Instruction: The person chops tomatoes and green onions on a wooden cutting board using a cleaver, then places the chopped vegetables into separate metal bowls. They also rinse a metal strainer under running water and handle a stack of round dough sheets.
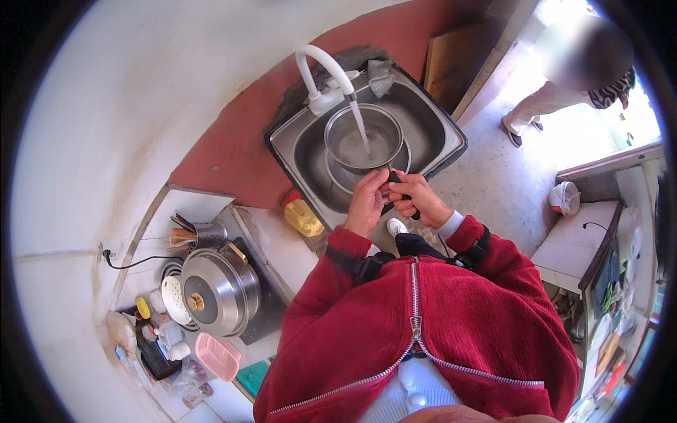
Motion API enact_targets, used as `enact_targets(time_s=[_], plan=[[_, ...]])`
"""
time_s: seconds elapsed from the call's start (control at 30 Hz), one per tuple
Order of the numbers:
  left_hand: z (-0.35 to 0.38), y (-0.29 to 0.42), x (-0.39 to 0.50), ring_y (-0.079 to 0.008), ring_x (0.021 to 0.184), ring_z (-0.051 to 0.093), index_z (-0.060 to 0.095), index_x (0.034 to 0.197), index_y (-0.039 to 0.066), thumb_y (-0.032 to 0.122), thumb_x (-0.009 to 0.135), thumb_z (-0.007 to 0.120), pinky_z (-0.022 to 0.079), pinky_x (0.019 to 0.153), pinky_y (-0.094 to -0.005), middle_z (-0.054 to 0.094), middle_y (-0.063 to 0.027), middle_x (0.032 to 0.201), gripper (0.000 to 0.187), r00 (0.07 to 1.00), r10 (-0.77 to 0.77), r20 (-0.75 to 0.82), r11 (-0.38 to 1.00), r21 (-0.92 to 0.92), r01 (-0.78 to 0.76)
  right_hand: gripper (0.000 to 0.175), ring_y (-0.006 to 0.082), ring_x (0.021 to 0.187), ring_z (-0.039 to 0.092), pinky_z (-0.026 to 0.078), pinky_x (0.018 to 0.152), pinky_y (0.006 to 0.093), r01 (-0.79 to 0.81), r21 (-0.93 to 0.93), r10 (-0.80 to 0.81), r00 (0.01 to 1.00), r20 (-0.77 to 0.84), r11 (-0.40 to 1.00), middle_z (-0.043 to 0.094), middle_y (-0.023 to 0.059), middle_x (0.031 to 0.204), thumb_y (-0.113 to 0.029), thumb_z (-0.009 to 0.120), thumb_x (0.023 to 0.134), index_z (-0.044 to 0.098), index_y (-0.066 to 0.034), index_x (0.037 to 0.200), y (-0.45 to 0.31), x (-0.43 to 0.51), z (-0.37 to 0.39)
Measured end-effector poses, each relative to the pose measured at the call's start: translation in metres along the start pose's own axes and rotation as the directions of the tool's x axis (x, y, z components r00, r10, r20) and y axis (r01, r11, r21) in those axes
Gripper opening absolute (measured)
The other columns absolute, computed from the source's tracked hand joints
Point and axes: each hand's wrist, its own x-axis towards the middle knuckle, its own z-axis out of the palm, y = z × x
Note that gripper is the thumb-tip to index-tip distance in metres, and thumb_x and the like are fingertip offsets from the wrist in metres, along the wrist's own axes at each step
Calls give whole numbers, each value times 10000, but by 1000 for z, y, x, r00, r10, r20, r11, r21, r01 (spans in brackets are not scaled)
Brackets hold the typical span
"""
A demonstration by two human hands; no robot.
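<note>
Water runs from a white gooseneck faucet (pixel 329 58) into a metal saucepan (pixel 364 136) over the stainless steel sink (pixel 431 124). Beneath the pan, partly hidden by it, is a round metal vessel (pixel 406 157) in the basin. My right hand (pixel 417 196) is closed around the saucepan's black handle (pixel 395 180). At the handle's base, by the pan's rim, my left hand (pixel 368 198) has its fingers bent close to my right hand; whether it grips the handle is hard to tell.
A grey cloth (pixel 380 76) hangs on the sink's back corner. Left of the sink stands a bottle of yellow liquid (pixel 302 215). A large lidded steel pot (pixel 217 291) sits on a black cooktop (pixel 267 296). In the doorway at upper right, a person (pixel 550 98) stands.
</note>
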Motion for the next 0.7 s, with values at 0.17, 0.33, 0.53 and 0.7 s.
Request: enact_targets(time_s=[0.17, 0.33, 0.53, 0.7], plan=[[-14, 9, 1, -158, 893, 672, 649, 1061, 98, 479, 941, 677, 526, 810, -352, 714, -43, 946, 401, 978, -161, -135, 987, 1, 163, 207, 24, 496, 321, 205, 432, 220, -13, -74, 9, 999, -54, 997, 461, -47, 694, -152, 598, 992, 509, -108, 810, 1, 0, -1], [-30, 16, -6, -241, 1007, 644, 581, 1133, 122, 520, 899, 716, 530, 857, -440, 671, -95, 1075, 481, 962, -195, -193, 981, -58, 187, 208, 26, 502, 328, 213, 428, 224, -12, -42, 11, 1000, -17, 999, 454, -43, 703, -157, 622, 988, 511, -87, 827, -2, 0, -6], [-38, 30, 4, -349, 1158, 539, 553, 1134, 133, 463, 880, 760, 521, 889, -569, 591, -118, 1161, 465, 975, -38, -217, 992, -125, 11, 167, 26, 505, 330, 219, 427, 215, -26, -68, 24, 999, -30, 997, 461, -33, 720, -163, 630, 991, 549, -64, 883, -6, -2, -7], [-44, 33, 12, -347, 1131, 547, 573, 1109, 131, 354, 890, 762, 522, 910, -607, 581, -112, 1110, 366, 972, -20, -236, 987, -157, -17, 130, 23, 507, 339, 224, 422, 209, -46, -93, 45, 999, -12, 995, 467, -29, 735, -156, 627, 996, 592, -35, 963, -6, 3, -10]])
